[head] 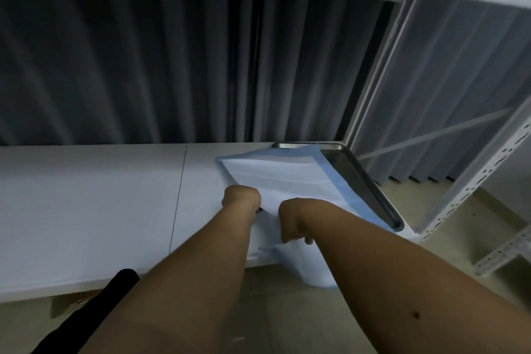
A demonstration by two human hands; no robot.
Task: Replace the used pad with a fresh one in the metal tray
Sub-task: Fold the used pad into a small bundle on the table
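A: Start big. What takes up most of the view?

B: A dark pleated curtain (129, 66) hangs behind the white counter (86, 204), which runs across the middle. To the right of the counter stands a pale metal shelving frame (471, 181) with slotted uprights.

A: And the metal tray?

B: The metal tray (365, 181) sits on the counter at its far right end, one long side running along that right edge. Only its right rim and part of its floor show.

A: What hides the rest?

B: The pad (287, 178), white with a blue border. It lies over the tray's left part and spills off it leftward onto the counter. Its near end passes under both hands and droops over the counter's front edge (a pale fold hangs below the edge there).

A: The hands, then?

B: Both are at the pad's near end, side by side and close together. The left hand (241, 198) has its fingers curled down onto the pad, its grip closed on the sheet. The right hand (293, 220) is likewise curled, its grip narrow and pinching the pad just at the counter's front edge.

A: Anything smaller?

B: A black sleeve or cloth (115, 290) shows at the counter's front edge, left of the forearms; I cannot tell which.
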